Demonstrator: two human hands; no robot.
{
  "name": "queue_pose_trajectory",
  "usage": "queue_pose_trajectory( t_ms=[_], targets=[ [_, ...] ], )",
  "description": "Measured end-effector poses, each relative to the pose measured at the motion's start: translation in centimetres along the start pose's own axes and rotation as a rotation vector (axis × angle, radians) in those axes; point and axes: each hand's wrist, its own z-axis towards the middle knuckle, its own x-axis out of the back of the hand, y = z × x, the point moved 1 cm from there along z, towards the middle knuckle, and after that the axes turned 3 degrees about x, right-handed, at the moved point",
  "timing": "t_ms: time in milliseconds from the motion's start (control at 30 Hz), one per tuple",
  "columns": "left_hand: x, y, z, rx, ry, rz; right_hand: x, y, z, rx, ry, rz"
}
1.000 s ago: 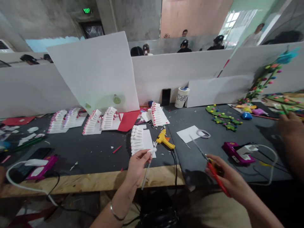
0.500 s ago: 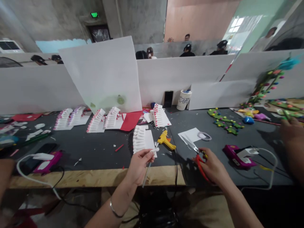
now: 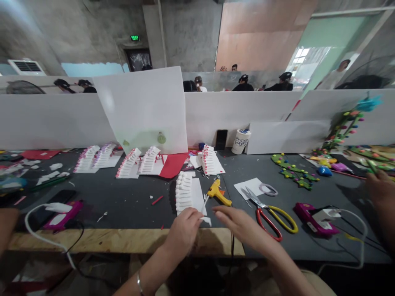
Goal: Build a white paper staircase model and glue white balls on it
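My left hand (image 3: 187, 228) pinches a thin pale stick (image 3: 205, 203) near the table's front edge, with a small white piece (image 3: 206, 220) at its fingertips. To its right, my right hand (image 3: 234, 220) is empty, its fingers stretched toward the white piece. Scissors (image 3: 262, 207) with one red and one yellow handle lie on the table, blades apart, their tips over a white paper (image 3: 249, 187). The yellow glue gun (image 3: 219, 193) lies just beyond my hands. Beside it stands a row of white rolled pieces (image 3: 184, 191) on a white card.
More decorated cards (image 3: 128, 163) stand farther back, near a red sheet (image 3: 173, 165). A phone (image 3: 221, 139) and a white cup (image 3: 241, 142) are by the partition. Purple power strips (image 3: 315, 220) with cables sit at both sides. Another person's hand (image 3: 381, 185) is at the far right.
My right hand has let go of the scissors, which now lie on the table, and has moved left toward my left hand. The camera view has tilted up slightly.
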Motion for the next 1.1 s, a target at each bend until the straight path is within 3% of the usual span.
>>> queue_pose_trajectory(
  t_ms=[100,200,367,533,667,867,1100],
  targets=[
    [0.0,-0.1,-0.3,-0.089,-0.032,0.085,-2.5,-2.9,1.7,0.053,-0.147,-0.005],
    [0.3,-0.6,-0.5,-0.144,0.002,0.099,-3.6,-3.0,2.4,0.065,-0.15,-0.094],
    [0.1,-1.5,-0.4,-0.141,0.051,-0.005,-3.6,-2.8,2.1,0.113,-0.102,-0.035],
    [0.5,-1.1,-0.2,-0.038,-0.022,-0.223,-3.6,-3.2,1.5,0.056,-0.109,0.064],
    [1.4,0.0,-0.5,-0.012,-0.098,-0.214,-3.6,-3.2,1.2,0.025,-0.137,0.113],
    [2.0,0.8,-1.5,0.025,-0.071,-0.217,-4.0,-2.7,0.3,0.003,-0.198,0.318],
    [2.1,1.2,-3.0,0.005,0.059,-0.299,-5.8,-2.1,-0.9,-0.057,-0.278,0.677]
  ],
)
